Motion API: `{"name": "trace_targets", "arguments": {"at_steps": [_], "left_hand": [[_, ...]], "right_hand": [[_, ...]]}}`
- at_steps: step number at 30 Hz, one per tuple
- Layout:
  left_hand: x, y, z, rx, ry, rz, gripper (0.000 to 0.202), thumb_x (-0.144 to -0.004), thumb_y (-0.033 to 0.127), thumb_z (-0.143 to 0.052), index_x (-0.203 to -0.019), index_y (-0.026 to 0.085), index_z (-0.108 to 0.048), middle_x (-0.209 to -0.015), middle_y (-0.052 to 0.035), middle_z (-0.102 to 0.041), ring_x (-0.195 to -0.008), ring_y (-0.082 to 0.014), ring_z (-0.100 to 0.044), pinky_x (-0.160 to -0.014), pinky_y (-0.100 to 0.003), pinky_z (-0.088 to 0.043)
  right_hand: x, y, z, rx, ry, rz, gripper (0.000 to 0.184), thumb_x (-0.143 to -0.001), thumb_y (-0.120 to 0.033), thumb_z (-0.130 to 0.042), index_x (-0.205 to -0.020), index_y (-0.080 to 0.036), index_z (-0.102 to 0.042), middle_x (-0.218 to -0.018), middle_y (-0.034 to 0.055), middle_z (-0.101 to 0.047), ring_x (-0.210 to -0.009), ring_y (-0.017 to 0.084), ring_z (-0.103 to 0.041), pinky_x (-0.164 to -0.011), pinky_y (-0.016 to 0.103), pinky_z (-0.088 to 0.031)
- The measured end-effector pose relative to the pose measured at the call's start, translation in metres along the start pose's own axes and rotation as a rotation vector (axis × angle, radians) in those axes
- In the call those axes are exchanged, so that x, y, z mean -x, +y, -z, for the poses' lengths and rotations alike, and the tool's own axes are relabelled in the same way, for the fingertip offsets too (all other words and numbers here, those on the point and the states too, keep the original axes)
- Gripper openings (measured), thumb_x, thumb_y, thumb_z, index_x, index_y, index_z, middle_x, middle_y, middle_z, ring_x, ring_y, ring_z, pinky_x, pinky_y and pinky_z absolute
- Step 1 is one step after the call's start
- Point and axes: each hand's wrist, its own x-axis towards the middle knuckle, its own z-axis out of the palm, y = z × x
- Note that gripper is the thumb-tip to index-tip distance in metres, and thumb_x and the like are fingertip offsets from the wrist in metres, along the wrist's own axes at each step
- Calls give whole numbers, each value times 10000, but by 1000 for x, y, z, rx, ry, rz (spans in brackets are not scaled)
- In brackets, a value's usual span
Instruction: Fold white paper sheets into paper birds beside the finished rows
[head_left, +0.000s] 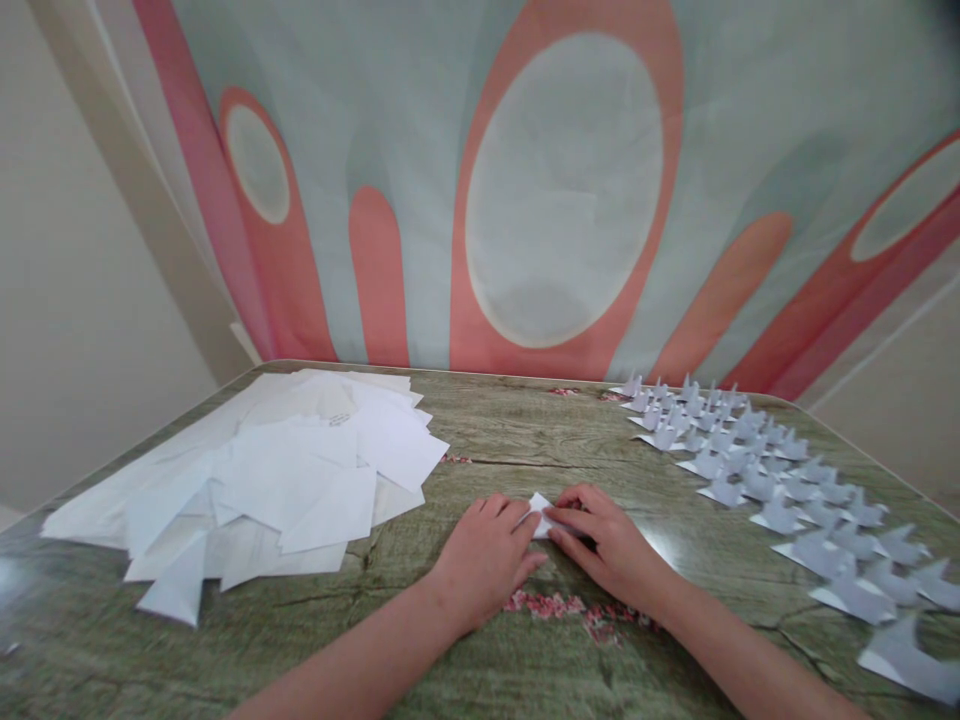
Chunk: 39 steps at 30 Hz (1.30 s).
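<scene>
A small piece of white folded paper [539, 503] lies on the table at the centre, between my two hands, its upper tip pointing away from me. My left hand [484, 552] rests over its left side, fingertips on the paper and thumb lower down. From the right, my right hand [611, 545] pinches the paper's edge between thumb and fingers. The fingers cover much of the paper, so its full shape is hidden.
A spread-out heap of white paper sheets [285, 470] covers the left of the table, with a folded triangle [178, 583] at its near edge. Rows of folded white paper birds [757, 485] stand along the right. A patterned backdrop [420, 120] hangs behind the wood-grain table [517, 410].
</scene>
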Motion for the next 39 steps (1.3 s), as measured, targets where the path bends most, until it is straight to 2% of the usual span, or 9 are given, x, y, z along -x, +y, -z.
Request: {"name": "trace_targets", "arguments": {"at_steps": [8,13,23,32,39], "left_hand": [[-2,-2,0,15,-6,-54,430,-852,427,-489,-1191,164,-483,-1203,-72,-547,-1127,-244,-439,-931,-378,-356],[-3,-2,2,20,-11,-75,421,-859,406,-485,-1197,155,-482,-1234,-61,-540,-1159,-236,-427,-964,-376,-333],[-5,0,5,1,-1,-80,464,-852,480,-460,-1178,151,-495,-1175,-71,-572,-1125,-232,-450,-955,-365,-324],[-7,3,8,-49,-42,-63,586,-850,592,-333,-1187,144,-503,-1203,-88,-551,-1122,-247,-443,-954,-382,-300],[-8,5,9,-87,-60,-66,605,-837,602,-353,-1181,131,-512,-1211,-88,-554,-1125,-251,-441,-969,-384,-275]], "right_hand": [[-3,-12,14,17,-98,-59,204,-831,-229,-533,-1012,-214,-627,-1005,80,-564,-952,213,-511,-837,364,-443],[3,-29,19,160,-194,11,330,-804,-225,-577,-1134,-222,-558,-1078,77,-572,-1024,247,-472,-898,427,-394],[17,-27,1,268,-116,-8,340,-828,-238,-556,-1165,-203,-529,-1114,87,-562,-1070,257,-444,-915,448,-373],[16,-30,3,304,-107,-18,354,-837,-226,-543,-1191,-220,-523,-1113,55,-573,-1131,251,-403,-1002,462,-269],[19,-28,0,340,-77,-12,309,-831,-302,-569,-1128,-219,-571,-1097,46,-586,-1152,231,-408,-1023,438,-254]]}}
